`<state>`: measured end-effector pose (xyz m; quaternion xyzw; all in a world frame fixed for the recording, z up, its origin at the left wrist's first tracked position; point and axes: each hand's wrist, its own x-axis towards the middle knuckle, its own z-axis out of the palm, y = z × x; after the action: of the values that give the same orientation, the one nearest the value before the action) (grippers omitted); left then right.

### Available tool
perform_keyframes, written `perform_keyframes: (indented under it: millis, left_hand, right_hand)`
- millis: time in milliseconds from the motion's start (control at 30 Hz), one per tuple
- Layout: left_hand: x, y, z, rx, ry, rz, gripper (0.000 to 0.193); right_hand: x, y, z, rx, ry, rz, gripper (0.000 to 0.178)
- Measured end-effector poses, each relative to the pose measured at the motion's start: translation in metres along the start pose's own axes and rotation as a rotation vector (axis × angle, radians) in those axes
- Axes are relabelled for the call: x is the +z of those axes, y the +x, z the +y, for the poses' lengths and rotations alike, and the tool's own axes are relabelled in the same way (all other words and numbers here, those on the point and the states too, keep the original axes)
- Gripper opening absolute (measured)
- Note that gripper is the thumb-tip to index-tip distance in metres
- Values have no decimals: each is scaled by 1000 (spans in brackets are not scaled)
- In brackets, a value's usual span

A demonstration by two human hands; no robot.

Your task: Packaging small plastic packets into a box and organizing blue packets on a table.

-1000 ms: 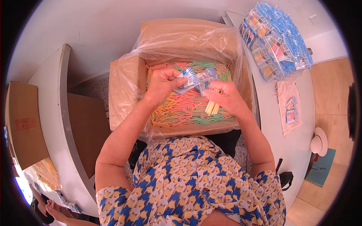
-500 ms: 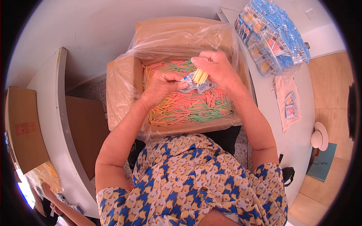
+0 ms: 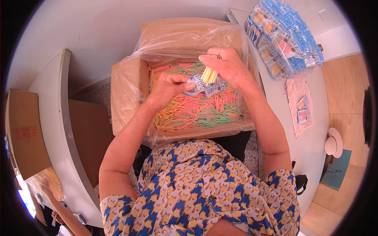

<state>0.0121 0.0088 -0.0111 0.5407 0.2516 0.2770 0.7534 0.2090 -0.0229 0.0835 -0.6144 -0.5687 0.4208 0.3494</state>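
My right hand (image 3: 225,67) is closed round a bundle of pale yellow sticks (image 3: 209,76), their lower ends pointing down at the mouth of a small clear plastic bag (image 3: 214,89) with blue-and-white striped edges. The bag's left edge is pinched between the thumb and fingers of my left hand (image 3: 172,89). Whether the stick ends are inside the bag or just in front of it, I cannot tell. Both hands are above a cardboard box (image 3: 173,28) lined with clear plastic film, where many loose pink, yellow and green sticks (image 3: 197,112) lie.
A large clear sack (image 3: 283,39) of filled striped packets stands at the back right on a white table (image 3: 283,145). Two packets (image 3: 303,110) lie there on a pink cloth (image 3: 294,88). Left are a white panel (image 3: 59,98), a brown carton (image 3: 27,133) and another person's arm (image 3: 65,214).
My right hand has risen slightly with the sticks, and more of the bag shows beneath them. My left hand keeps its pinch. The other person's arm has shifted at lower left.
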Motion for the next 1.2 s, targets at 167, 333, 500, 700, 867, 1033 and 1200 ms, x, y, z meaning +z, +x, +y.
perform_keyframes:
  millis: [167, 333, 500, 700, 867, 1033, 1200]
  left_hand:
    - [0, 1, 1, 9, -3, -42, 14]
    - [-3, 2, -4, -13, -38, -20, 15]
    - [-3, 1, -5, -12, -69, -21, 20]
    - [5, 0, -5, 17, -139, -8, 25]
    - [5, 10, -24, 60, 1, 33, 20]
    - [36, 0, 8, -23, 178, -19, 20]
    - [24, 22, 8, 49, 406, -79, 20]
  right_hand:
    - [8, 5, 18, -118, -145, 65, 33]
    - [20, -1, 8, -439, -480, 103, 30]
    - [16, -8, 7, -385, -236, 42, 26]
    - [17, -22, 17, -472, -89, 143, 21]
    - [25, -49, 36, -522, -221, 305, 33]
    - [1, -89, 55, -523, -241, 476, 31]
    - [-124, -167, 108, -369, 51, 884, 29]
